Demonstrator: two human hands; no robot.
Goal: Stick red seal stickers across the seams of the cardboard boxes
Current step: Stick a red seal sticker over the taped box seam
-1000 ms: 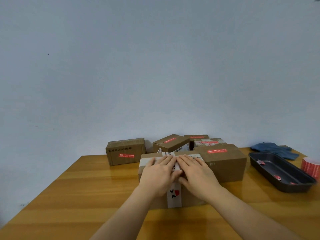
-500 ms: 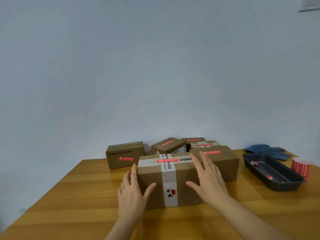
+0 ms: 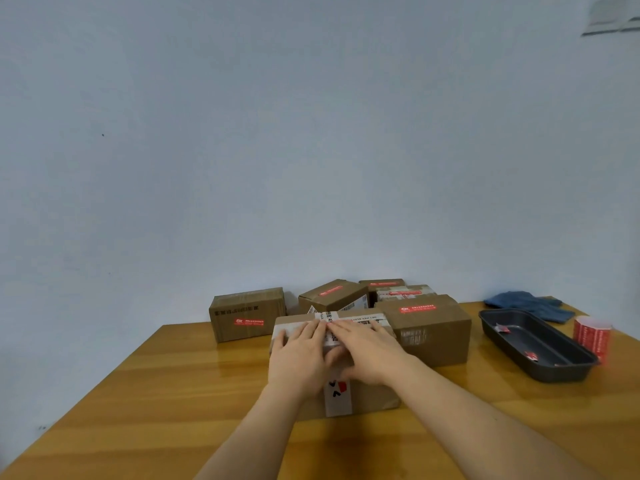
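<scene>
The nearest box (image 3: pixel 367 398) sits on the wooden table (image 3: pixel 145 393), right in front of the person, and it is the landmark here. The left hand (image 3: pixel 300 355) and the right hand (image 3: pixel 367 348) both lie flat on top of this box, side by side and touching. The fingers are straight and spread, pressing down, and they hold nothing. A white tape strip (image 3: pixel 337 398) runs down the front of the box and over its top, under the hands. Any red sticker on this box is hidden by the hands, so it cannot be seen. It looks like the person is rubbing a sticker down over the seam. The next move would likely be to lift the hands, check the sticker, and reach for a new one. To the right of the box, well apart, lie a black tray (image 3: pixel 540 370) and a red sticker roll (image 3: pixel 592 337). Just behind the box on the right stands a bigger box (image 3: pixel 433 332) with a red sticker (image 3: pixel 417 309) on top. Behind the box on the left stands a small box (image 3: pixel 247 315). More boxes stand farther back, and blue gloves (image 3: pixel 526 303) lie far right.
</scene>
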